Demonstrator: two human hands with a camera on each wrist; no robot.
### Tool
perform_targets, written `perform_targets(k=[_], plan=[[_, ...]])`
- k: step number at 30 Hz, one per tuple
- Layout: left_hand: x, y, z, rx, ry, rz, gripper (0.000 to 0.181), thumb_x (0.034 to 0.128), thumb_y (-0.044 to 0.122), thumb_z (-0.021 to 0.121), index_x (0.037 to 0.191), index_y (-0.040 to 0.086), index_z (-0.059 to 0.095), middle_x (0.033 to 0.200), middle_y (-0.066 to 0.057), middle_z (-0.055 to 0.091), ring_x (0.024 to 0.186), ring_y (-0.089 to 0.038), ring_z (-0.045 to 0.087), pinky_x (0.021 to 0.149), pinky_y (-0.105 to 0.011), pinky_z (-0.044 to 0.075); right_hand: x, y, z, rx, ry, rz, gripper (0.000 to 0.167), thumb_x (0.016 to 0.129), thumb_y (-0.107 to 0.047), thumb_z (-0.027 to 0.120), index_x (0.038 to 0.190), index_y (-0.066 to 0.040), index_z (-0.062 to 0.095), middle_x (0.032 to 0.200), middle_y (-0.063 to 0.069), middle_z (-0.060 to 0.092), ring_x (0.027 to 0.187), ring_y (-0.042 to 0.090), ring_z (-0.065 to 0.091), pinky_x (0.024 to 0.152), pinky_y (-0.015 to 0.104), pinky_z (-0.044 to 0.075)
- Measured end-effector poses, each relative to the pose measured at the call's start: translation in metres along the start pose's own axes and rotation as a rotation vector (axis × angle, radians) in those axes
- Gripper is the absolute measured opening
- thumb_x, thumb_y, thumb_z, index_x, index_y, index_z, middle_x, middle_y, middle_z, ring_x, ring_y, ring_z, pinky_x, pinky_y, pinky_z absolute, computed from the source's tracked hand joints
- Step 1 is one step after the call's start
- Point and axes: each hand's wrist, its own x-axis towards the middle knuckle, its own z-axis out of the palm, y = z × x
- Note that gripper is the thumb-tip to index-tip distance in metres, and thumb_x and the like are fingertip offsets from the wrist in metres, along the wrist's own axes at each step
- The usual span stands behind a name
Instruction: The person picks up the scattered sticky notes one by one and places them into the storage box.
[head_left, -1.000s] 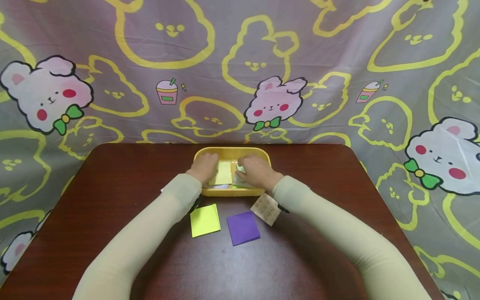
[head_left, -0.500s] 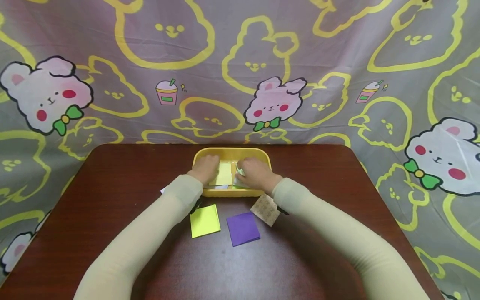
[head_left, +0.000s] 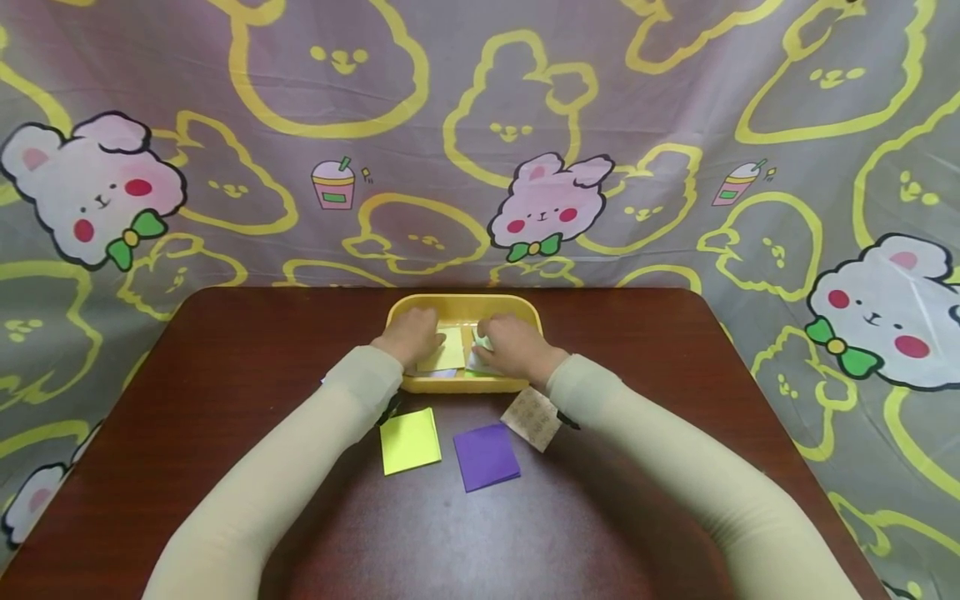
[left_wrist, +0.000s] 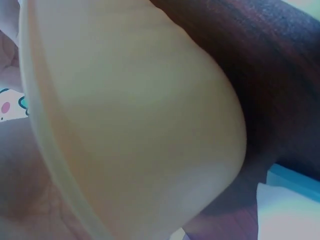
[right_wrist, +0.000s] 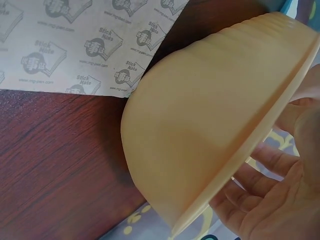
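A yellow plastic basket stands near the table's far edge with sticky note pads in it. My left hand reaches into its left half, thumb over a pale yellow sticky note pad; its other fingertips are hidden. In the right half, my right hand holds a pale green sticky note pad with thumb and fingers, partly covered by the hand. In the right wrist view, curled right fingers show beyond the basket wall. The basket wall fills most of the left wrist view.
In front of the basket lie a bright yellow sticky note pad, a purple pad and a pad with a printed brown backing. A patterned curtain hangs behind the dark wooden table.
My left thumb has shifted out to the right over the pale yellow pad, which has turned slightly. My right hand has barely moved. The pads on the table have stayed put.
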Motion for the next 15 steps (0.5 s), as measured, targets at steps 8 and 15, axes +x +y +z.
perform_targets(k=[8, 15], plan=[[-0.0059, 0.001, -0.0066, -0.006, 0.024, 0.019, 0.031, 0.1024, 0.026, 0.058, 0.118, 0.0, 0.061, 0.114, -0.019, 0.069, 0.109, -0.035, 0.067, 0.094, -0.049, 0.054, -0.0014, 0.0017, -0.0044, -0.001, 0.016, 0.005, 0.033, 0.099, -0.028, 0.064, 0.116, 0.0, 0.067, 0.111, 0.016, 0.072, 0.105, 0.03, 0.068, 0.093, 0.043, 0.055], [-0.0083, 0.0019, -0.0072, 0.01, 0.084, 0.074, 0.025, 0.1015, 0.025, 0.06, 0.104, 0.0, 0.062, 0.099, -0.017, 0.068, 0.095, -0.033, 0.067, 0.086, -0.047, 0.054, -0.0028, 0.0041, -0.0065, -0.003, 0.05, -0.016, 0.033, 0.098, -0.028, 0.065, 0.115, 0.0, 0.068, 0.109, 0.015, 0.073, 0.103, 0.031, 0.069, 0.093, 0.043, 0.055]])
